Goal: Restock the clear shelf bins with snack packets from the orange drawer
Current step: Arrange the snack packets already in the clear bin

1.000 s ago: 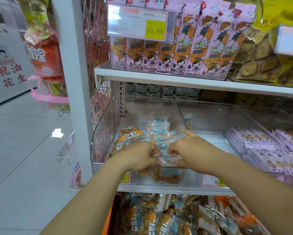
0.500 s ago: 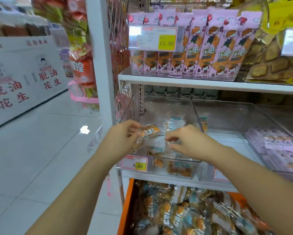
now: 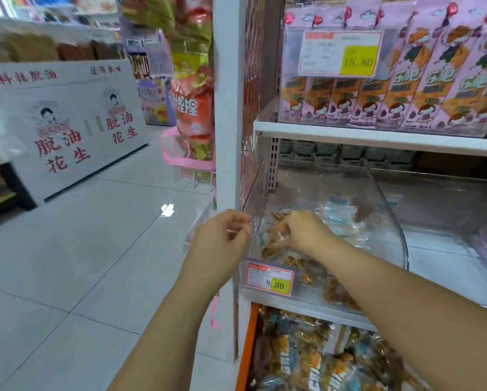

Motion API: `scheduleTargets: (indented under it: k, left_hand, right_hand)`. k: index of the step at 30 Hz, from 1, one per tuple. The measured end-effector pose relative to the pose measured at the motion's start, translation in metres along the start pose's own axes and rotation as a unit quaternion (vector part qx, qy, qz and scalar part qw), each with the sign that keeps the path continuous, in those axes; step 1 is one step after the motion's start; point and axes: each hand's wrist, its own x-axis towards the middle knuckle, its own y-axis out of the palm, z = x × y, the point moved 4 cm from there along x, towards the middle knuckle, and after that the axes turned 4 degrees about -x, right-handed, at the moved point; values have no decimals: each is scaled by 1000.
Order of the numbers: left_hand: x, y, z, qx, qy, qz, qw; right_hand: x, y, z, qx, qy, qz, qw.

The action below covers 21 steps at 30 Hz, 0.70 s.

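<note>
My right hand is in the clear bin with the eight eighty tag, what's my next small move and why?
Probably release the snack packet your right hand grips inside the clear bin, freeing it for the orange drawer below: the bin looks sparsely filled, and the drawer holds many packets.

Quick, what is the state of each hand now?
Left hand: fingers curled at the clear bin wall; grip cannot be told.
Right hand: holding a snack packet in the bin.

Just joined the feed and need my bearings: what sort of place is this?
Probably a shop's snack aisle: a yellow price tag reading 8.80 on the clear bin, pink snack packs lined on the shelf above.
</note>
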Motion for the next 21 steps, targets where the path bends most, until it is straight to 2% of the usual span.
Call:
scheduleTargets:
  k: [3,7,11,14,17,19,21]
  left_hand:
    - [3,4,-4,17,6,4,1000]
    - [1,0,-6,9,-4,-1,1000]
    - [-8,-5,-10,-31,-23,-24,999]
    - [-17,-1,-14,-140,-87,-19,986]
    - [-26,13,-17,-318,-163,21,934]
    - [-26,14,-17,-354,-161,-8,921]
    - [-23,6,-16,-334,-134,-53,932]
  right_hand:
    - [-4,-11,-6,50,-21,-40,998]
    - [-34,-59,-11,161,-42,-133,977]
    - [-74,-95,-17,333,-42,-127,933]
    - [-100,-110,-13,416,-49,-169,892]
    - [-117,-107,-1,452,-67,-185,870]
    - [-118,-102,5,478,-93,-157,859]
    - [-107,-98,0,494,-102,-128,854]
